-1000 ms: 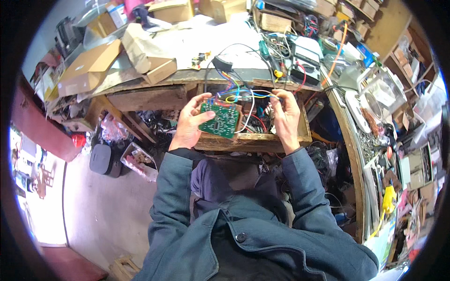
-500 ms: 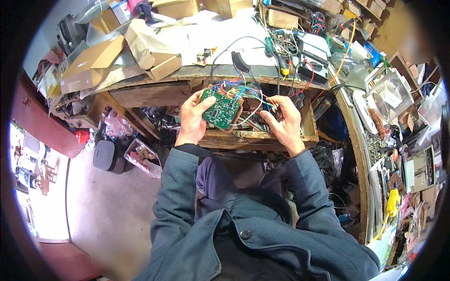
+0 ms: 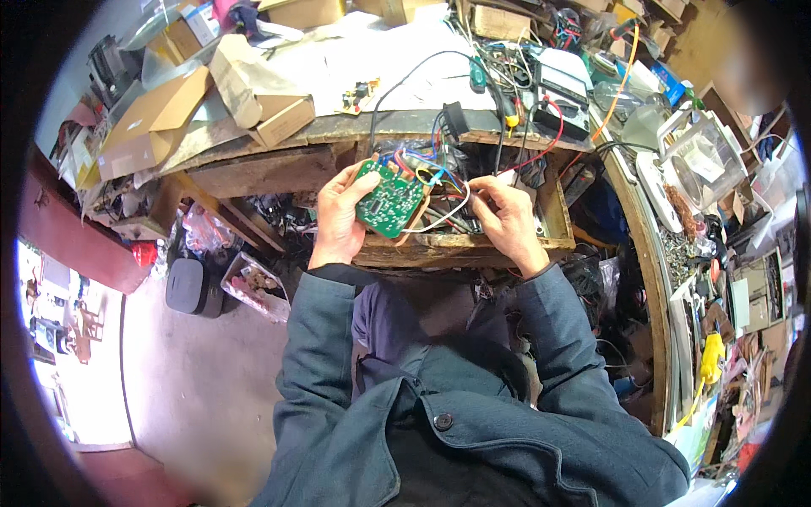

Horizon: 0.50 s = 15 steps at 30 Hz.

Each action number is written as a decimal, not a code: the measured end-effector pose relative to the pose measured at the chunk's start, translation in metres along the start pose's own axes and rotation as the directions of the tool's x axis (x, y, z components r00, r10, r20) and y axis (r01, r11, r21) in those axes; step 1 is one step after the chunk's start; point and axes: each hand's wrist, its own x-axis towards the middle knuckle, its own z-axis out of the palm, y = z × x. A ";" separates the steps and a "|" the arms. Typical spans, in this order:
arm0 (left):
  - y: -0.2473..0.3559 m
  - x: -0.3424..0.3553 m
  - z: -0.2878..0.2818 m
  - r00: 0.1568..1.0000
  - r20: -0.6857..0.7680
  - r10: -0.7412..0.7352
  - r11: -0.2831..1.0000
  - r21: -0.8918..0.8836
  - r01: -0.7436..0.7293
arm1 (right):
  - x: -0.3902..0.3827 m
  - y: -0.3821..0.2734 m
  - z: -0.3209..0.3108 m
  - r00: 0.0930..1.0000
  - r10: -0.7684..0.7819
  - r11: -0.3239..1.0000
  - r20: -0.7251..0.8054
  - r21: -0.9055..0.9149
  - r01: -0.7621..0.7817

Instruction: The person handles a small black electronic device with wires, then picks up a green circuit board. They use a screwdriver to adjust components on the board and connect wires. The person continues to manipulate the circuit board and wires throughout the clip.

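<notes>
**Holding a square green printed circuit board [image 3: 390,203] above a rough wooden drawer [image 3: 456,253]**

Faces a worn-edged wooden workbench [image 3: 279,145] spread with white paper sheets [image 3: 338,72]. Has an opened brown cardboard box [image 3: 152,122] to the left and a boxy grey-and-black instrument [image 3: 564,89] to the right, with a thin red lead [image 3: 560,127] trailing near it. Gets a tangle of thin blue, red and yellow wires [image 3: 434,177] crowding the board's far side, below a small black plastic piece [image 3: 454,122].

Clamps the board's left edge in the left hand [image 3: 340,215] — with the thumb flat on top and the other fingers mostly hidden underneath. Keeps thumb and index finger of the right hand [image 3: 505,218] nearly together beside a curved white wire [image 3: 441,222] — cannot tell whether pinching it.
</notes>
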 end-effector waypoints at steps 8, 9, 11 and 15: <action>0.008 0.004 -0.003 0.990 0.094 -0.108 0.990 -0.080 0.116 | 0.000 0.010 0.004 0.997 0.077 0.991 -0.005 0.108 -0.076; 0.007 0.004 -0.003 0.991 0.098 -0.095 0.992 -0.076 0.103 | 0.000 0.012 0.004 0.998 0.065 0.990 -0.011 0.124 -0.063; 0.006 0.002 -0.004 0.994 0.084 -0.069 0.996 -0.057 0.073 | 0.002 0.006 0.003 0.997 0.075 0.986 -0.006 0.147 -0.073; 0.004 0.001 -0.003 0.998 0.049 -0.028 0.999 0.040 0.026 | 0.004 -0.003 -0.002 0.990 0.140 0.967 -0.035 0.221 -0.129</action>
